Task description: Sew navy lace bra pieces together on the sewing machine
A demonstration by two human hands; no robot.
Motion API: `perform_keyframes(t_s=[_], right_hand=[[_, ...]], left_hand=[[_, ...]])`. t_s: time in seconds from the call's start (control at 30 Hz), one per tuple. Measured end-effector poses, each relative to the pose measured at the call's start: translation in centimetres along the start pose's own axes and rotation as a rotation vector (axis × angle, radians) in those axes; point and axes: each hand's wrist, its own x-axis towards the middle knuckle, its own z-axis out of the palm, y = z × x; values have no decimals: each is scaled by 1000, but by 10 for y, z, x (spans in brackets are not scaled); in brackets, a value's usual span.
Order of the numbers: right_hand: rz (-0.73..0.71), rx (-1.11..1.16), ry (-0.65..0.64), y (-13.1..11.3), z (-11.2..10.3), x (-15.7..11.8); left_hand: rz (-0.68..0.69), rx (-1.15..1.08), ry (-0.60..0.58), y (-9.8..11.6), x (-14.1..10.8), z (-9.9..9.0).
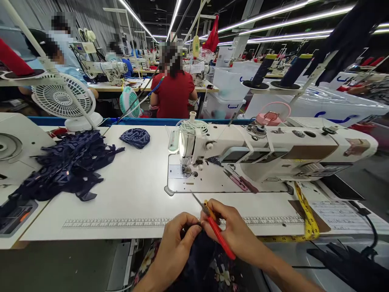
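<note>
Both hands are close together at the table's front edge, below the sewing machine point(291, 150). My left hand point(176, 243) pinches an edge of dark navy cloth point(197, 255), which hangs down over the lap. My right hand point(227, 227) holds scissors point(220, 237) with red and orange handles, their blades pointing up and to the left. Its thumb and finger meet near the left fingertips at the cloth's edge; how much cloth they grip is hidden. A printed ruler scale point(121, 223) runs along the table behind the hands.
Navy cloth pieces point(67, 162) are heaped at left beside a white fan point(63, 97). A folded patterned piece point(135, 138) lies further right. Pink snips point(237, 180) rest on the machine bed. A yellow measuring tape point(308, 215) drapes at right. A person in red point(173, 95) sits ahead.
</note>
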Motion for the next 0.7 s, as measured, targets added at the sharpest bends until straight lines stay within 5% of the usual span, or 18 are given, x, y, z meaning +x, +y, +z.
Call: perform_keyframes(t_s=[0.2,0.5,0.7], right_hand=[[32,129,-29,5,-10,3],[-329,-848,196,43,-45,-31],[-442,-1004,208,48,-43,-41]], left_hand=[[-50,-94,-96,-3,1,-3],[-92,-160,-57,-10,3,-5],[-84,-119,-57,-10,3,-2]])
